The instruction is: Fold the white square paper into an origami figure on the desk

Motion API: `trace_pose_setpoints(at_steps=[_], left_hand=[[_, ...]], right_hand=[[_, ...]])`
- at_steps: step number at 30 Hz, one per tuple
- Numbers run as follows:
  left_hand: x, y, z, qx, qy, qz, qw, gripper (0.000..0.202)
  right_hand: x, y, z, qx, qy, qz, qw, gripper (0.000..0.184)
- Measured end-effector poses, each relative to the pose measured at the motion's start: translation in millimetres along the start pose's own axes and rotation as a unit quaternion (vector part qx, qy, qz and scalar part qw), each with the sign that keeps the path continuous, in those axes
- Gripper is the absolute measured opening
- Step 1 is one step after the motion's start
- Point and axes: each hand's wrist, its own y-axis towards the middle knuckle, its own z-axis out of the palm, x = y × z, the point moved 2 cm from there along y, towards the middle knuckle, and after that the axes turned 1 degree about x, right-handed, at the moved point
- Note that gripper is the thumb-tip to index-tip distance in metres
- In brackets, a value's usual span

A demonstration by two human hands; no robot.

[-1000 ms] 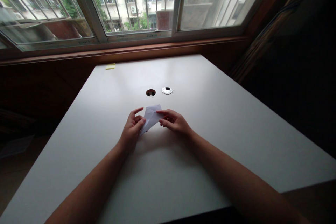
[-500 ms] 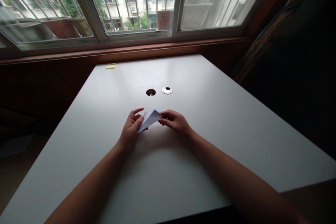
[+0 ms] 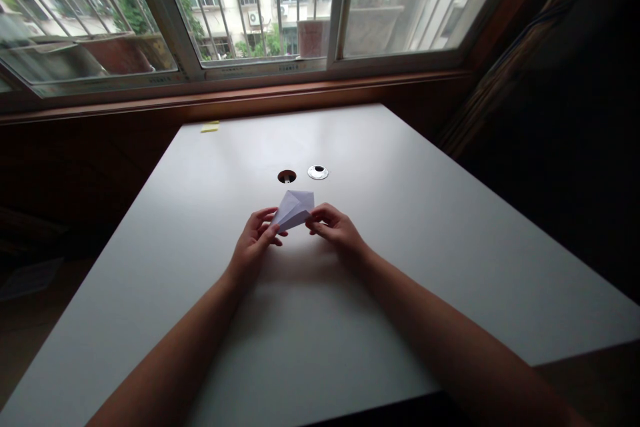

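A small folded sheet of white paper (image 3: 295, 209) is held up over the white table (image 3: 320, 320), its crease lines and a pointed flap facing me. My left hand (image 3: 257, 232) pinches its left tip between thumb and fingers. At the right edge my right hand (image 3: 334, 223) grips the lower corner, thumb beneath and forefinger on top. Parts of the fingers behind the paper are hidden.
Beyond the paper, the tabletop has a round hole (image 3: 287, 177) and beside it a silver round cover (image 3: 318, 173). Yellow tape strips (image 3: 210, 127) stick near the far left corner. A barred window (image 3: 260, 7) stands behind the table.
The paper has turned and tilted, so its broad creased face now shows with the point toward my left hand. Both hands have shifted only slightly.
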Motion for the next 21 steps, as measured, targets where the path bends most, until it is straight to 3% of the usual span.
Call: trace_pose_setpoints(at_steps=[11,21], left_hand=[[-0.5,1.6,-3.7,-0.001,0.061,0.004,0.998,0.047],[-3.0,-3.8,0.7,-0.025,0.106,0.048,0.993,0.066]], right_hand=[[5.8,-2.1,2.8,0.04,-0.073,-0.05,0.995,0.005],[5.5,-2.8,2.2,0.045,-0.067,-0.062,0.995,0.017]])
